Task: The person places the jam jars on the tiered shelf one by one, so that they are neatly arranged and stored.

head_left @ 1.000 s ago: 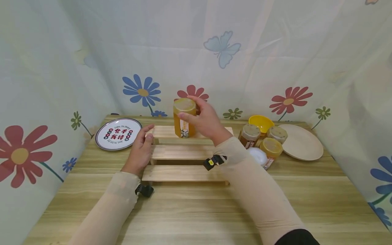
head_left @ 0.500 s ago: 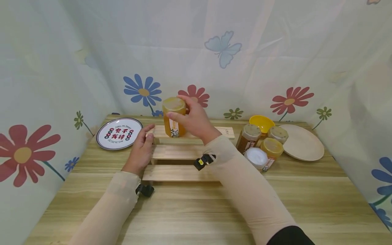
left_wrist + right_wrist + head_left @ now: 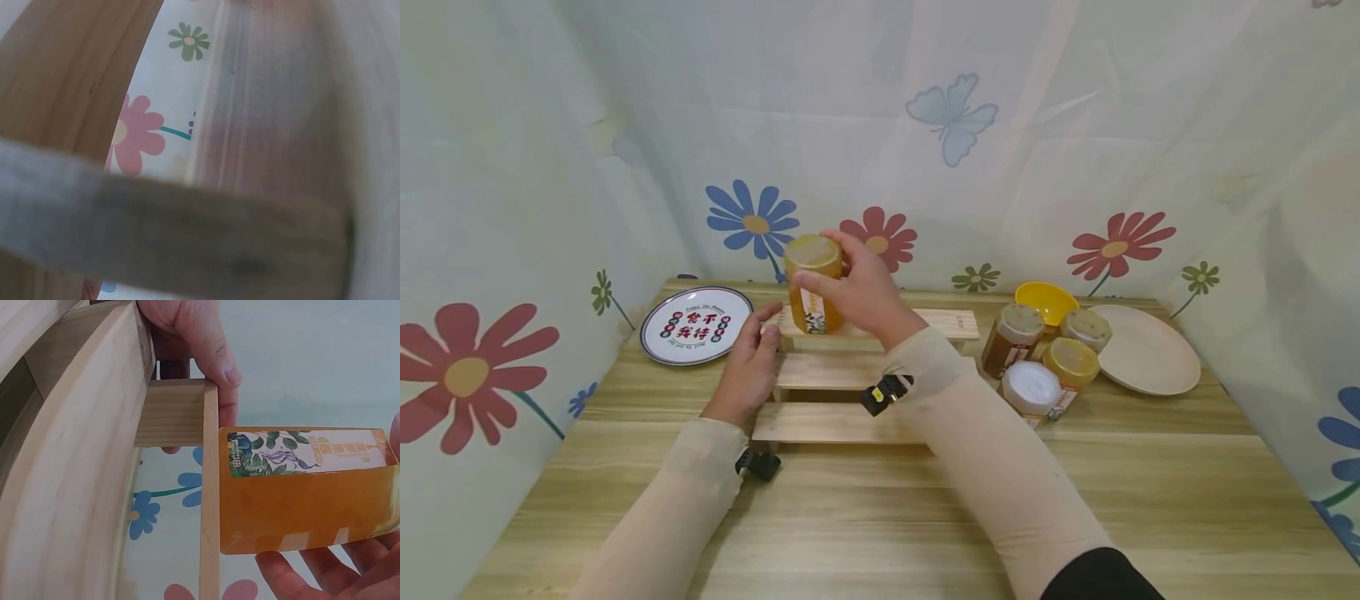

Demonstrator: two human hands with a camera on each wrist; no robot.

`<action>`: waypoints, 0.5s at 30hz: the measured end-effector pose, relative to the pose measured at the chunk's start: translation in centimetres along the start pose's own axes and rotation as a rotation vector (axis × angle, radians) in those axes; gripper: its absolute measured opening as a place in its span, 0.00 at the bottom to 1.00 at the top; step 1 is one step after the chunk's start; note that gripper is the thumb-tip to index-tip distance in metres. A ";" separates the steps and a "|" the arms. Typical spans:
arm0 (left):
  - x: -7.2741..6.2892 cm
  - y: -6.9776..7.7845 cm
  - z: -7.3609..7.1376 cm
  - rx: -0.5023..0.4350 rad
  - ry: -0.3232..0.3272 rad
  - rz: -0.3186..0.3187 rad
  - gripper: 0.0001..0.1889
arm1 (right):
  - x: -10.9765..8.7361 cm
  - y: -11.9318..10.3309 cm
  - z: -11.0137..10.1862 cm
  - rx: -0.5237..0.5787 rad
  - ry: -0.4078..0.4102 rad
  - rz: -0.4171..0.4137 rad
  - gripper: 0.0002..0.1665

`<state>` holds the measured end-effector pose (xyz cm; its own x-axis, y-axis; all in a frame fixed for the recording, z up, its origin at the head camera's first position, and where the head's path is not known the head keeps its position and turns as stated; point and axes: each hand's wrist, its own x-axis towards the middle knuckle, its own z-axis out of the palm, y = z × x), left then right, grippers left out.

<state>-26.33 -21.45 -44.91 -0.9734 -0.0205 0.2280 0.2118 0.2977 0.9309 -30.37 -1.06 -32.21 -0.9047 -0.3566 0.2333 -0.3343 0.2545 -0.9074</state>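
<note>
My right hand [image 3: 868, 287] grips a honey jar [image 3: 816, 292] near its yellowish lid, thumb on the near side. The amber jar is upright over the left part of the top tier of a three-step wooden rack [image 3: 842, 423]. In the right wrist view, the base of the labelled jar [image 3: 306, 500] meets the top board [image 3: 211, 487], with fingertips beneath its side. My left hand [image 3: 745, 367] holds the rack's left end at the top tier, its thumb also visible in the right wrist view. The left wrist view has only blurred wooden boards [image 3: 269, 106], with no fingers visible.
Right of the rack stand a brown jar [image 3: 1013, 340], a honey jar [image 3: 1071, 364], a white-lidded jar [image 3: 1032, 388] and another lidded jar [image 3: 1086, 328]. A yellow bowl [image 3: 1047, 300] and beige plate [image 3: 1150, 354] lie behind. A printed white plate [image 3: 696, 325] is at left.
My right hand has carried the honey jar leftward along the top tier, toward its left end. The left hand keeps its hold on the rack.
</note>
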 end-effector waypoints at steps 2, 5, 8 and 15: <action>0.1 0.0 0.0 0.005 -0.001 0.006 0.29 | 0.1 0.0 0.1 0.003 -0.001 0.004 0.46; 0.1 -0.1 0.0 0.005 -0.003 0.009 0.29 | 0.2 0.0 0.2 -0.005 0.002 0.006 0.46; 0.1 -0.1 -0.1 0.001 -0.002 0.006 0.29 | 0.3 0.0 0.4 -0.007 0.003 0.005 0.45; 0.1 0.0 0.0 -0.012 0.000 -0.002 0.27 | 0.2 -0.1 0.7 0.007 0.018 0.006 0.45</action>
<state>-26.46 -21.46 -44.87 -0.9739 -0.0207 0.2259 0.2108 0.2864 0.9347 -30.33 -1.82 -32.29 -0.9112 -0.3390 0.2340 -0.3272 0.2507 -0.9111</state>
